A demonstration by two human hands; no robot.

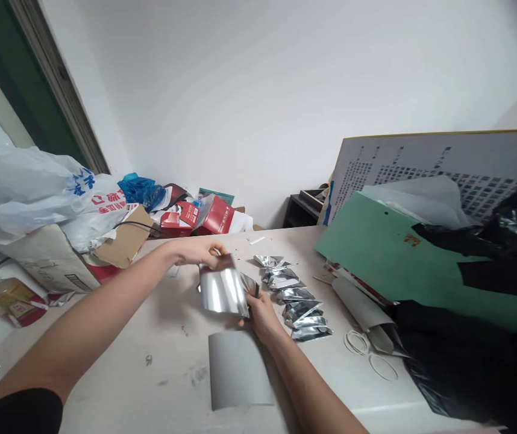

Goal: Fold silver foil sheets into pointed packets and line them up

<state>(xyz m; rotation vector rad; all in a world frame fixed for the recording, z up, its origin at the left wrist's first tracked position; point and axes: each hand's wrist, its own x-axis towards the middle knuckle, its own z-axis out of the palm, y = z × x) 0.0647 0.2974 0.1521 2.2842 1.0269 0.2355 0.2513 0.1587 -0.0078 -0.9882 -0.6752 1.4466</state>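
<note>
A shiny silver foil sheet (223, 292) is held up above the table, bent in a curve. My left hand (204, 252) is closed on its upper edge, with thumb and fingers pinching it. My right hand (262, 313) is closed at the sheet's lower right edge. Between that hand and the sheet shows another small shiny piece with a dark edge; what it is I cannot make out. Below, a matte grey sheet (239, 371) lies slightly curled on the table. Right of my hands is a row of several crumpled silver foil pieces (297, 295).
On the white table (118, 374), a cardboard box (46, 259) with plastic bags (28, 187) stands left, near a bottle (12, 301). Red boxes (217, 215) sit at the back. A green folder (376, 253), black plastic (457, 355) and a white cord coil (357, 342) are right.
</note>
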